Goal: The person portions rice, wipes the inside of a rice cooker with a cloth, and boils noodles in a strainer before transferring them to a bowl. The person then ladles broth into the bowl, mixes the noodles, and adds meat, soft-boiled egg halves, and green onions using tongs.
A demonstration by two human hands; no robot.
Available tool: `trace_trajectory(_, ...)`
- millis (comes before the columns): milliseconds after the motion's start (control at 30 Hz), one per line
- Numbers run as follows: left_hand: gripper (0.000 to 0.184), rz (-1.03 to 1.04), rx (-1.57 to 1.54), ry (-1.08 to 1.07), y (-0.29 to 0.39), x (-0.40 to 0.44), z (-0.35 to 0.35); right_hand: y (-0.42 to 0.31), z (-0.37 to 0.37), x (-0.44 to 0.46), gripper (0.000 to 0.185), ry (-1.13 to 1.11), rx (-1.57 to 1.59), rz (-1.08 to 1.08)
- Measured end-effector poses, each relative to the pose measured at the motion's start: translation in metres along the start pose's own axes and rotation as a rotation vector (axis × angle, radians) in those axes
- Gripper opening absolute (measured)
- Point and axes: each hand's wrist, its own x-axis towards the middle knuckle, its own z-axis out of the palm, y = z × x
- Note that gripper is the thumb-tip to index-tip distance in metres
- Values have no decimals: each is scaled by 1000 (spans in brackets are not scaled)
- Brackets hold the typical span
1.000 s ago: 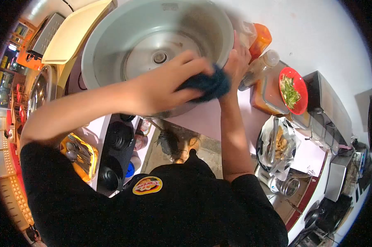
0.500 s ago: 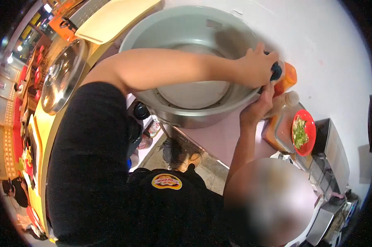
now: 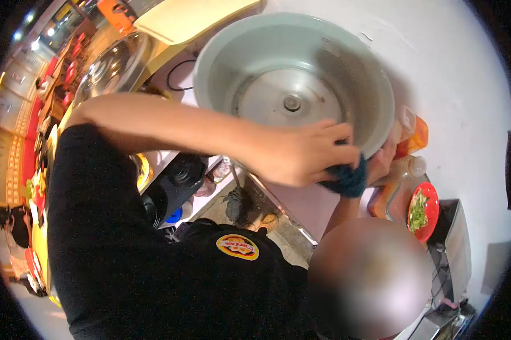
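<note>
A large round grey-green metal pot with a small round fitting in the middle of its floor sits on the table before me. My left hand reaches across from the left, its fingers bunched around a dark blue-green cloth at the pot's near right rim. My right hand grips the pot's right side by the rim, partly hidden behind the cloth and the left hand.
Right of the pot stand an orange-filled container, a clear bottle and a red plate of sliced greens. At left are a clear domed lid and a cream tray. A person is in the left background.
My left hand with the cloth has moved left and nearer to me along the rim. My right hand stays at the pot's right side. The view has shifted slightly, showing more of the pot's floor.
</note>
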Motion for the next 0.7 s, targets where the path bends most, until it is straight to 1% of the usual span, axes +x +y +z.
trace_trajectory(33,33,60,9,108,-15,26,10,-4,0,-3,60,5,51,25)
trace_trajectory(67,33,131,12,216,-32,52,20,-8,6,-11,55,23,359,187)
trace_trajectory(133,33,389,447,428,-82,103,25,2,2,-12,54,35,347,170)
trace_trajectory(167,34,394,525,505,-104,121,21,8,-4,-8,59,18,27,14)
trace_trajectory(200,34,391,605,583,-127,134,14,-5,-8,0,59,-18,58,57)
trace_trajectory(233,35,275,560,630,-154,144,9,-9,-13,4,58,-78,131,47)
trace_trajectory(267,36,151,515,669,-176,148,-1,-8,-13,4,57,-67,122,39)
trace_trajectory(333,31,-123,746,727,-210,133,-32,-7,-13,4,56,-59,113,35)
trace_trajectory(400,31,-222,921,758,-225,107,-46,-5,-14,4,53,-74,122,-4)
trace_trajectory(433,31,-221,921,756,-225,109,-45,-5,-13,4,53,-74,122,-2)
trace_trajectory(500,31,-392,908,943,-224,111,-40,-6,-12,3,51,-77,115,14)
trace_trajectory(533,36,-427,830,1013,-221,122,-27,-7,-12,2,51,-77,122,8)
trace_trajectory(567,34,-407,746,946,-214,133,-15,-7,-12,1,49,-67,127,-2)
trace_trajectory(600,36,-11,653,948,-230,143,3,-7,-11,2,48,-57,132,-13)
trace_trajectory(633,36,-11,662,952,-227,145,0,-8,-10,5,48,-55,139,-20)
trace_trajectory(700,41,278,662,806,-222,141,6,-8,-13,3,47,-64,94,-21)
